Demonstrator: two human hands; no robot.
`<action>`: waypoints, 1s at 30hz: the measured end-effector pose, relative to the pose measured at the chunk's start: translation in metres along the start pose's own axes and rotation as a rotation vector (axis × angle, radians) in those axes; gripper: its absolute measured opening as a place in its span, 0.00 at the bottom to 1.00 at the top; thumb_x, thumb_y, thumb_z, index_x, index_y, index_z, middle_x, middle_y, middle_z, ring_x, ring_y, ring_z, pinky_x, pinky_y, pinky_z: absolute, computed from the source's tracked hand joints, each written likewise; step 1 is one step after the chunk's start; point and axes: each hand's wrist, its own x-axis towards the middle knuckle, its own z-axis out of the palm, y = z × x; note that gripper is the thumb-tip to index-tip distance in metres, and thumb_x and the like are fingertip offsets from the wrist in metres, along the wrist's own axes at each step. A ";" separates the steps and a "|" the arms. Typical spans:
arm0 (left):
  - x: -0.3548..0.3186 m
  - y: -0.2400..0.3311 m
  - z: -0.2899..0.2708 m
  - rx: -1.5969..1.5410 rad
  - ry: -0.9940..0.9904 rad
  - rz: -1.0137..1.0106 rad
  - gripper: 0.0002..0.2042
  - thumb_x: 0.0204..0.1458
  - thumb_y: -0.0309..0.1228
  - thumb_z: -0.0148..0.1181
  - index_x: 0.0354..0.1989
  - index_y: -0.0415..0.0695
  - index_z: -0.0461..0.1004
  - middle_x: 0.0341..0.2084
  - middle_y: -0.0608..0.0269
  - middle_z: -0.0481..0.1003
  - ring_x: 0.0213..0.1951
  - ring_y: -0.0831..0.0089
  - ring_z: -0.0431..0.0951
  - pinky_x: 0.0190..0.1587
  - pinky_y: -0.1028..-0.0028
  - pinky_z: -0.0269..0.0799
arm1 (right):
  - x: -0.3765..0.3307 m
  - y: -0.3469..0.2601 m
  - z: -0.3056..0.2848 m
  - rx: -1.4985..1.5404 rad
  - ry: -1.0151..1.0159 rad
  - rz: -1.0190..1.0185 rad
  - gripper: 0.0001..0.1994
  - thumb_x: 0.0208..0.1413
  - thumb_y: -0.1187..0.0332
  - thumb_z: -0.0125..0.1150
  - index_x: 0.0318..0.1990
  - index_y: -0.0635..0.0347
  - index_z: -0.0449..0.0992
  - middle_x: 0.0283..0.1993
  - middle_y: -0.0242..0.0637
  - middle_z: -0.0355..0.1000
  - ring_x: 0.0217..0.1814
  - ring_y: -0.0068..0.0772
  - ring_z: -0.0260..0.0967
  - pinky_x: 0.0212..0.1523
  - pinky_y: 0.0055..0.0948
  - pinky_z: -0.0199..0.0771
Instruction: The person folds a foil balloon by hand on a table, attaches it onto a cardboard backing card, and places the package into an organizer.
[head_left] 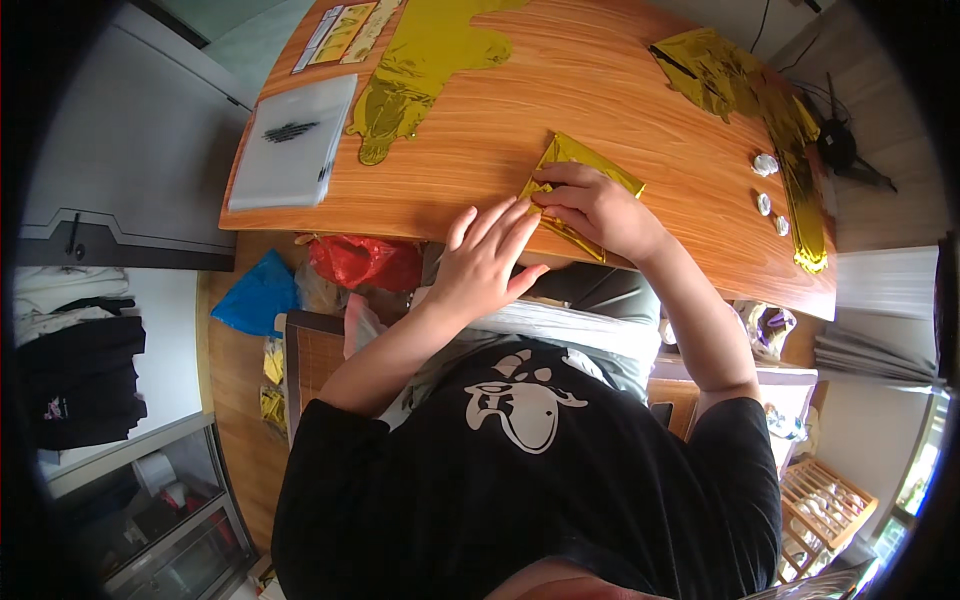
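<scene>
A folded gold foil sheet, like a deflated foil balloon (623, 180), lies near the table's front edge. My right hand (605, 212) rests on it with fingers bent, thumb and fingertips closed on its left part. My left hand (487, 262) reaches to the same left edge, its fingers stretched out and spread, the fingertips touching or just beside the foil. What lies under the right palm is hidden. Farther off to the left, a larger flat gold foil balloon (415, 70) is spread out. More crumpled gold foil (710, 75) lies at the far right.
A stack of clear plastic bags (293, 145) sits at the table's left edge, below a printed card (343, 35). Small white crumpled pieces (765, 165) lie on the right. A red bag (365, 262) and a blue bag (257, 293) are below the table's front edge.
</scene>
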 end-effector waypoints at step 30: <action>0.004 0.035 -0.016 0.017 -0.026 -0.057 0.25 0.50 0.42 0.68 0.56 0.48 0.74 0.48 0.67 0.73 0.54 0.70 0.73 0.62 0.57 0.57 | -0.057 -0.054 0.042 -0.710 0.101 0.195 0.32 0.60 0.52 0.62 0.70 0.49 0.65 0.73 0.41 0.63 0.75 0.45 0.59 0.73 0.57 0.56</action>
